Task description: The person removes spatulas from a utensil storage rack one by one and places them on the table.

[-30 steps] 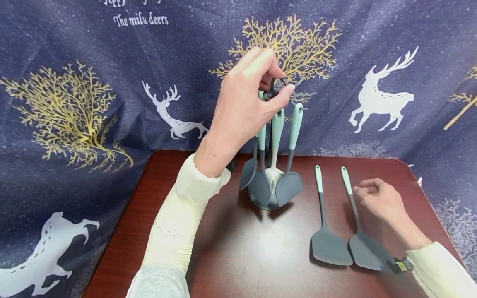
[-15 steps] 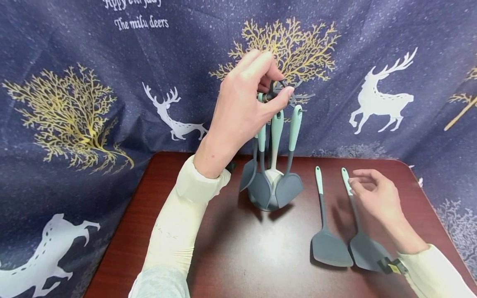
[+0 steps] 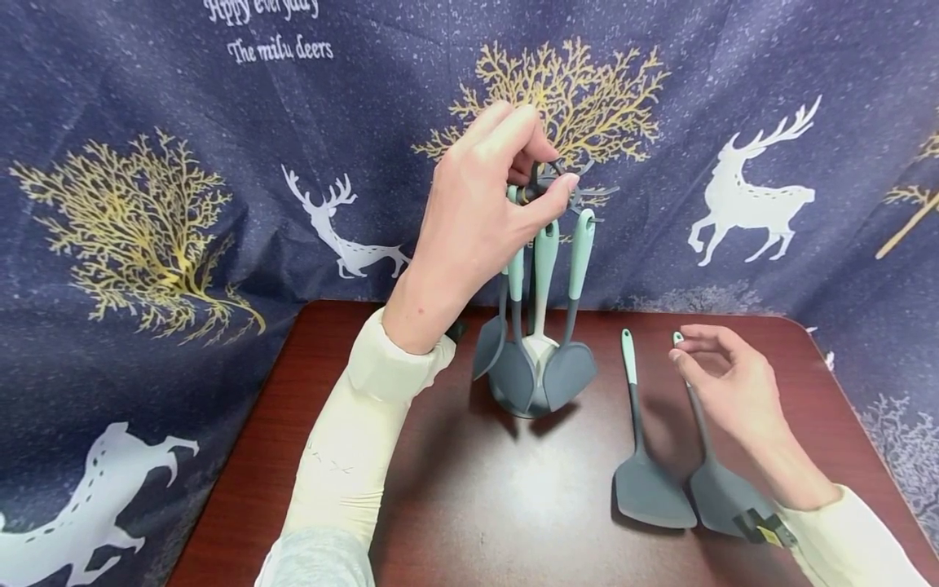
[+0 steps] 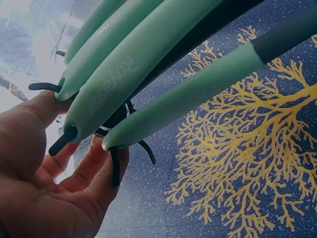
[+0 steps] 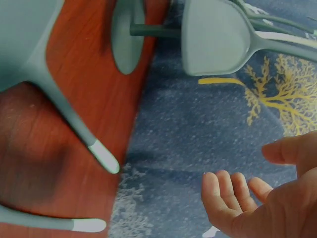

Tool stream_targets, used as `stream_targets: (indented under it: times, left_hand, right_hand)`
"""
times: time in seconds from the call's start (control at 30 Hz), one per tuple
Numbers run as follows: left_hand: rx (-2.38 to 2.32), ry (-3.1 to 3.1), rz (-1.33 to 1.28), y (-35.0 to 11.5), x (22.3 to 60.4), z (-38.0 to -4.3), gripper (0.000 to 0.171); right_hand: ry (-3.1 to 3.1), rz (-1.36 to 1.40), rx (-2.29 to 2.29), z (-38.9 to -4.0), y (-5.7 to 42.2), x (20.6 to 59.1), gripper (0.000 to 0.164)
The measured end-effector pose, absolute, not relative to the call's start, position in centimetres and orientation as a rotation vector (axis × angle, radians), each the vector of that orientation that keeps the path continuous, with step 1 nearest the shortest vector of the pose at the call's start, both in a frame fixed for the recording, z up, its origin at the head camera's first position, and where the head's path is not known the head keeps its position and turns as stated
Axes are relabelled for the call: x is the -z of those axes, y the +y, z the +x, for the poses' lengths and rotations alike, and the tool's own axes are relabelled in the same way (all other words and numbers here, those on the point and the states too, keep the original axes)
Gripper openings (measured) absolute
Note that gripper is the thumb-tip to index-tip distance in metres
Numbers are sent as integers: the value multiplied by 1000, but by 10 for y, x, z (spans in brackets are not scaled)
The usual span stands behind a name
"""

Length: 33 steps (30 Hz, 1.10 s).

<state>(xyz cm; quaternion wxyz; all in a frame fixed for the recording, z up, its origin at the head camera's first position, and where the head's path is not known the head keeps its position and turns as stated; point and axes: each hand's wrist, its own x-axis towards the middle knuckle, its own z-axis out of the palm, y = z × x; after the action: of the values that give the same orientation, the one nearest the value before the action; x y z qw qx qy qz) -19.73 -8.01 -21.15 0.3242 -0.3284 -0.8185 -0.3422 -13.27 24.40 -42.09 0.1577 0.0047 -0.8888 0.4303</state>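
Green-handled spatula farthest right of the rack lies handle-away under the right hand, fingers apart, empty; left hand has fingers clamped on rack top.

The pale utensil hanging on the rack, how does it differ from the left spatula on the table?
The pale utensil has a cream shaft and head; the left spatula is dark grey below its handle. The pale utensil hangs handle-up from the rack, while the left spatula lies on the table. In the head view, the pale utensil's head is partly hidden behind grey heads; the left spatula shows whole. Both have mint-green handles.
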Motion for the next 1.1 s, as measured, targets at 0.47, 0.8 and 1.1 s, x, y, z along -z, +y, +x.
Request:
stream_targets:
  times: [0.47,0.8,1.1]
  left_hand:
    - [907,-2141,-851,-80,213,-197,20]
    - [904,-2137,-848,-79,214,-198,20]
    - [902,-2139,-846,-79,214,-198,20]
  right_hand:
    - [-2375,186,-1440,-124,210,397,37]
    - [-2352,247,-1455,-117,194,383,44]
    - [-2310,303,-1515,-116,181,372,43]
